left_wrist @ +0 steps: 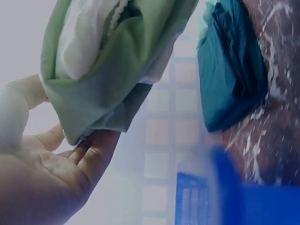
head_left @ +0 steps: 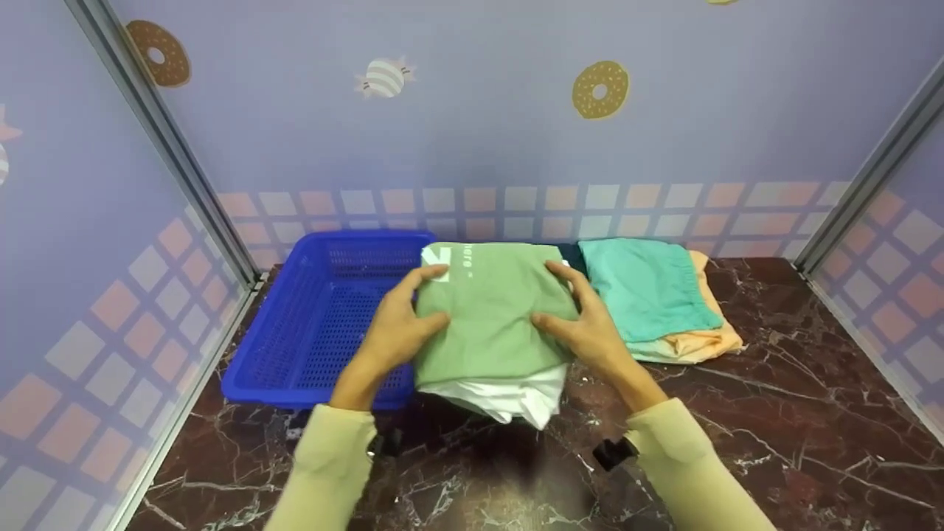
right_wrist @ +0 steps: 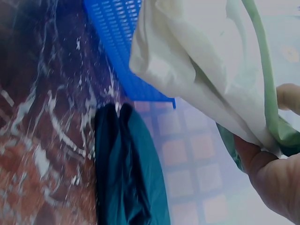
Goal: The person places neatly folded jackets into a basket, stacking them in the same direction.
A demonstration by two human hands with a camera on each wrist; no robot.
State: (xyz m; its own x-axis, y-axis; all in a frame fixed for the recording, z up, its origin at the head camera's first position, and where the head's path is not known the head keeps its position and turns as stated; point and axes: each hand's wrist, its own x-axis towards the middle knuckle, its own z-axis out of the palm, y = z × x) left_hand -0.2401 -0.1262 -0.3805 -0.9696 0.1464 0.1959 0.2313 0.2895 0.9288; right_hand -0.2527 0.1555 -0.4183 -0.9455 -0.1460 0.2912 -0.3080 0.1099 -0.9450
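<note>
Both hands hold a folded green T-shirt [head_left: 494, 317] with white print near its upper left corner. Loose white cloth [head_left: 509, 394] shows beneath its lower edge. On the left side, my left hand [head_left: 398, 317] grips the shirt with the thumb on top; its fingers [left_wrist: 101, 150] curl under a corner in the left wrist view. My right hand [head_left: 590, 324] grips the opposite side, and the right wrist view shows its thumb and fingers around the edge [right_wrist: 272, 108]. The bundle is raised above the tabletop, beside a blue basket [head_left: 258, 332].
Right of the shirt lies a pile with turquoise shorts [head_left: 649, 287] on top and an orange garment [head_left: 712, 324] below. Dark cloth [head_left: 569, 255] shows partly behind the shirt. Patterned walls enclose the dark marbled table [head_left: 804, 413] at the back and sides.
</note>
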